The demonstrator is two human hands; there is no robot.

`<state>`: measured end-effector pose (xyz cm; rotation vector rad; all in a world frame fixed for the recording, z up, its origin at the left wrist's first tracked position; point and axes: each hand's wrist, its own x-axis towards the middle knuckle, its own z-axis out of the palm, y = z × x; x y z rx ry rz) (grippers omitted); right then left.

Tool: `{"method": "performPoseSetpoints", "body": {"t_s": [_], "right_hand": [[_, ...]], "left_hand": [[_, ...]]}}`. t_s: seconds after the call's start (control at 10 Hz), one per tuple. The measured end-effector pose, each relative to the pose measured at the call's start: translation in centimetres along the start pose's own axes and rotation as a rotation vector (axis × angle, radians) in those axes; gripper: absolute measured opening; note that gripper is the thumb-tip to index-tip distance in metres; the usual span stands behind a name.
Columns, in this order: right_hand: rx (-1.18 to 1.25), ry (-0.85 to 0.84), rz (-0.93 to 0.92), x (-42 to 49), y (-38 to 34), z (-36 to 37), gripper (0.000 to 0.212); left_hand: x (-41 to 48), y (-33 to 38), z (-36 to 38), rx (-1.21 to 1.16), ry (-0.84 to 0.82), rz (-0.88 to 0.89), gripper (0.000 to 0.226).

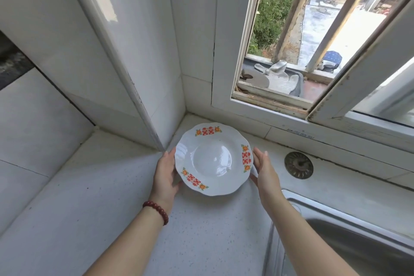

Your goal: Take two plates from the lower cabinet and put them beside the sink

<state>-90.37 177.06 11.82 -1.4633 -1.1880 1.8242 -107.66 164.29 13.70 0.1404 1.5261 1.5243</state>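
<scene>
A white plate (212, 159) with a scalloped rim and red-and-orange motifs sits low over the pale countertop (107, 213), in the corner left of the steel sink (331, 213). My left hand (164, 170), with a red bead bracelet on the wrist, grips the plate's left rim, thumb on the edge and fingers underneath. My right hand (264, 170) grips the right rim, fingers curled under it. Whether a second plate lies beneath this one is hidden. I cannot tell if the plate rests on the counter or hovers just above it.
A round metal sink strainer (298, 165) lies on the counter right of the plate. A white tiled wall column (139, 69) juts out behind the plate's left side. An open window (277, 56) with a white frame runs along the back.
</scene>
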Motion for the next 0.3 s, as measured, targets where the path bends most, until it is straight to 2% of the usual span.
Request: {"method": "performPoseSetpoints", "body": {"t_s": [0.3], "right_hand": [[-0.013, 0.052, -0.017, -0.8, -1.3, 0.3, 0.048]], "left_hand": [[-1.7, 1.1, 0.2, 0.029, 0.062, 0.048, 0.037]]}}
